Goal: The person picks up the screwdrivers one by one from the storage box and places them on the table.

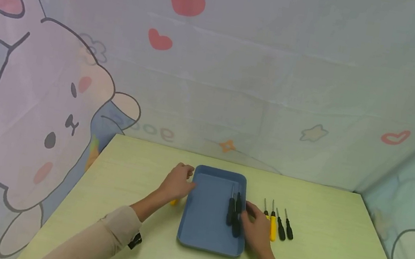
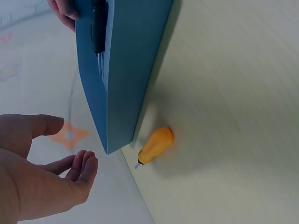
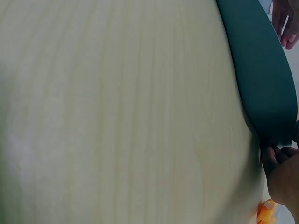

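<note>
A blue tray (image 1: 202, 237) lies on the table with black-handled screwdrivers (image 1: 236, 227) along the right of its floor. My right hand (image 1: 257, 232) grips the tray's right wall, thumb at the rim; in the right wrist view its fingers (image 3: 273, 156) are at the lower end of the tray wall. My left hand (image 1: 176, 183) is beside the tray's upper left corner. The left wrist view shows this hand (image 2: 51, 182) with nothing in it, thumb and fingers apart and a gap to the tray. Below it, a short yellow-handled screwdriver (image 2: 156, 144) lies by the tray's left side.
Right of my right hand, several screwdrivers lie side by side, including a yellow-handled one (image 1: 272, 228) and a black-handled one (image 1: 289, 231). The pale yellow table (image 1: 334, 258) ends at a printed cloth backdrop (image 1: 278, 91). A small black object (image 1: 135, 241) shows at my left sleeve.
</note>
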Tool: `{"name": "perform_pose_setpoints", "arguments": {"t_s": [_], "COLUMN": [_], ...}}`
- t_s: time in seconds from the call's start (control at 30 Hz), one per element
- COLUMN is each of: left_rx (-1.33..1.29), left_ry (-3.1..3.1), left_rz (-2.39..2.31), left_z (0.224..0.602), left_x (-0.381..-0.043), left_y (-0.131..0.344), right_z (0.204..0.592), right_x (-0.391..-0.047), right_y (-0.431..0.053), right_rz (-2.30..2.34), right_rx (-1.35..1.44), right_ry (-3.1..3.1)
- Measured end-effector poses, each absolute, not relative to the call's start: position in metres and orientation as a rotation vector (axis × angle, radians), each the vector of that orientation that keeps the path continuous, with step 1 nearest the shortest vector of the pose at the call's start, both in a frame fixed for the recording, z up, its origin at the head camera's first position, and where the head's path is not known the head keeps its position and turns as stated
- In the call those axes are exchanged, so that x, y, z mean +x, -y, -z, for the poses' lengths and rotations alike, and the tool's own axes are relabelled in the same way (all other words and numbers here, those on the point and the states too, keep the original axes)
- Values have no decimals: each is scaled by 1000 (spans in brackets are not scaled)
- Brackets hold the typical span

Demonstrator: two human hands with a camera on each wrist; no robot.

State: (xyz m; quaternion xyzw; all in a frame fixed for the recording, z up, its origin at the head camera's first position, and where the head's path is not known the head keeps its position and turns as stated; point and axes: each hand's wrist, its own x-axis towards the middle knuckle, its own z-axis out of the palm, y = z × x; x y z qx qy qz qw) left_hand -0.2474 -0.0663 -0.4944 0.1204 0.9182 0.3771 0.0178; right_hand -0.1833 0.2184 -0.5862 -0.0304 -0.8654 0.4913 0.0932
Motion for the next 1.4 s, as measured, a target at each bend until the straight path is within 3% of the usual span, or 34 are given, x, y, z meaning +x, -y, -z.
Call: {"name": "perform_pose_setpoints", "arguments": {"t_s": [0.7, 1.4], "left_rx": [517, 469], "left_ry": [-2866, -2761], "left_rz": [-1265, -1298], "left_z": [519, 522], "left_x": [-245, -230], "left_y": [43, 2], "right_z": [587, 587], "right_x": [-185, -184], "right_y": [-216, -218], "right_rz": [-1485, -1465], "right_rx": [-68, -70], "right_ry": [2552, 2561]}}
